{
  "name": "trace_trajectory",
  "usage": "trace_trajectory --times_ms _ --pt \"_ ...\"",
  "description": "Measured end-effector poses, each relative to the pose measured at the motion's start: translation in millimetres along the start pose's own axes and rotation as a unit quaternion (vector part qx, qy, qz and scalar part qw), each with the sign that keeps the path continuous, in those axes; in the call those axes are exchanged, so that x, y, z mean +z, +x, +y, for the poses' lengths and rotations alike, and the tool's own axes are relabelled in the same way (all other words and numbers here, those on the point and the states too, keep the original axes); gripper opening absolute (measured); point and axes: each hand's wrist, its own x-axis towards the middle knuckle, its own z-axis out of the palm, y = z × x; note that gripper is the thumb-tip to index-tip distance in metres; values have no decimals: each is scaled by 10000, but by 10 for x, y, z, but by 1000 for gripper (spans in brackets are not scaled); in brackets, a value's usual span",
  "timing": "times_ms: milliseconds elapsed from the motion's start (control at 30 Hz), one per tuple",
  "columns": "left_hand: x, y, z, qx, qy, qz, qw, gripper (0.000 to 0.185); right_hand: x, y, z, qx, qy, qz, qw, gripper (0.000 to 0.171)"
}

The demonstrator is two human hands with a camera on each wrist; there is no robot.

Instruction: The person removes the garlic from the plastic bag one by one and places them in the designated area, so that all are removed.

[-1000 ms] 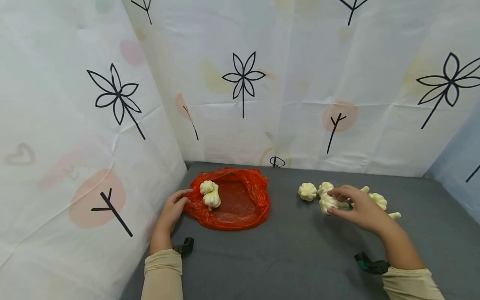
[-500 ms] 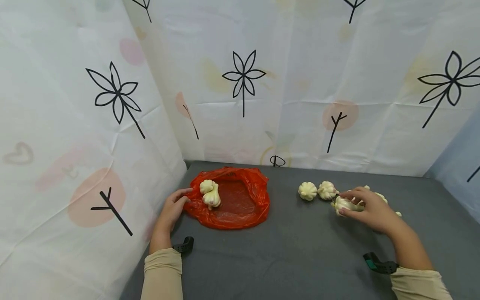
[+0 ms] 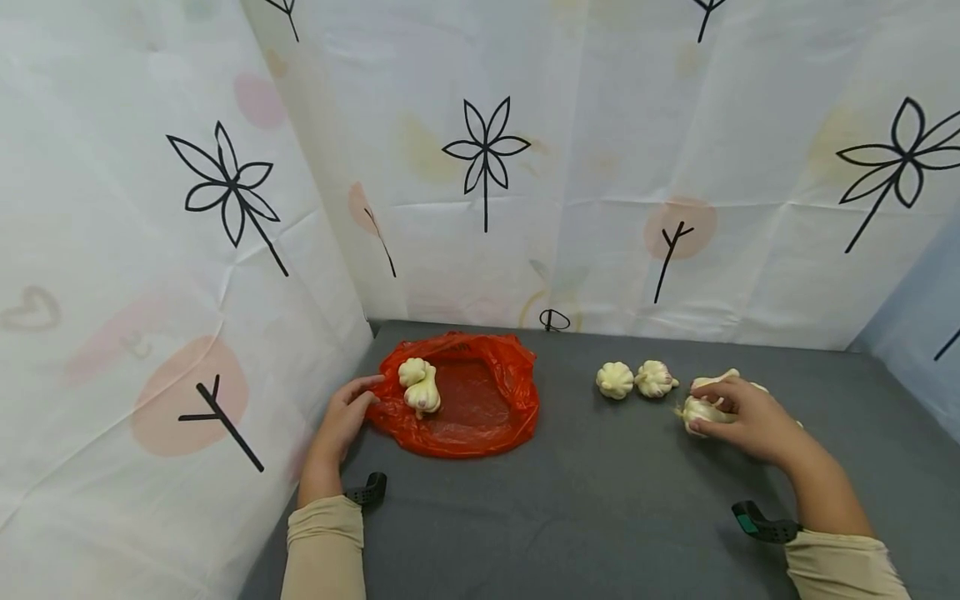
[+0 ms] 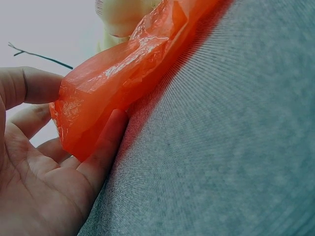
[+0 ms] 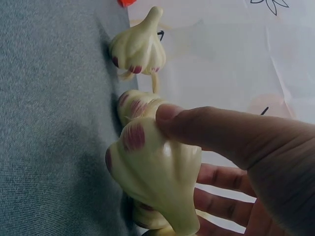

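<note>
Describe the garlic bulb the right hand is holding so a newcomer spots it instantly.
On the grey table, look right of the orange bag to the loose garlic cluster. Past two free bulbs in a row, the held bulb is the only one pinched by the right hand.

Bare grey tabletop [image 3: 585,492] lies open between the orange plastic bag [image 3: 480,417] and the garlic group; a hand could pass there unobstructed. Two loose garlic bulbs [image 3: 633,380] sit just left of the right hand [image 3: 750,417], partly blocking the far path toward the bag. Patterned curtain walls [image 3: 187,275] close off the left side and the back. Left hand [image 3: 341,421] occupies the bag's left edge.
</note>
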Motion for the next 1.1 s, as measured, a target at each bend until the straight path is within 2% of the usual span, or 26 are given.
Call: trace_trajectory --times_ms 200,333,467,667,933,1100 --pt "-20 93 -137 49 -72 47 10000 42 10 -1 34 149 -31 -277 9995 53" --pt "-29 170 -273 72 -64 123 9999 41 17 -7 46 94 -18 -311 9995 52" --pt "-27 197 -331 135 -28 169 9998 40 18 -9 43 82 -39 -335 9994 52" --pt "-27 188 -300 91 -49 158 9998 40 22 -2 33 20 9 -270 9996 54" --pt "-15 56 -77 -11 -52 73 10000 43 41 13 32 -74 87 -208 9997 54" --pt "-20 102 -154 38 -110 60 9999 43 45 13 25 -109 83 -224 9997 53"
